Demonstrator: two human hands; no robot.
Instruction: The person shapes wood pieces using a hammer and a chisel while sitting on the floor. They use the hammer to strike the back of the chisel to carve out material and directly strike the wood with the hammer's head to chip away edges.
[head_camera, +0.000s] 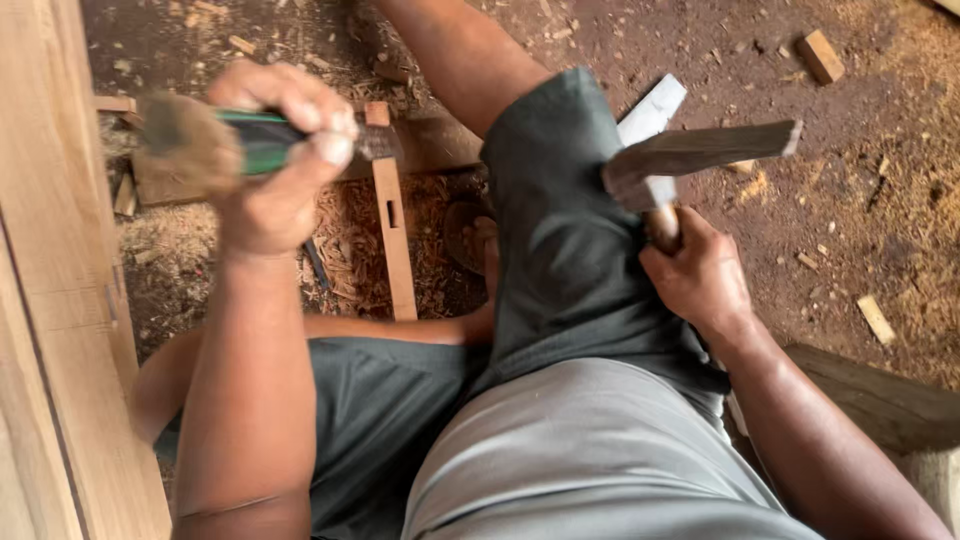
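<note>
Left hand: one left hand (275, 165) at 10 o'clock is wrapping its fingers tightly around one chisel (262, 140).
Chisel: its green handle is lying sideways in the fist, the frayed butt end pointing to 9 o'clock; the blade tip is hidden.
Right hand: one right hand (697, 272) at 3 o'clock is clenching around the wooden handle of one hammer (690, 160).
Hammer: its metal head is sitting just above the fist, stretching toward 2 o'clock over the raised knee.
Timber: one wooden rail (395, 225) with one slot is lying on the floor (850, 200) at 12 o'clock.
Offcuts: two small wooden blocks are lying at 1 and 3 o'clock.
Board: one pale plank (50, 300) is filling the 9 o'clock edge.
</note>
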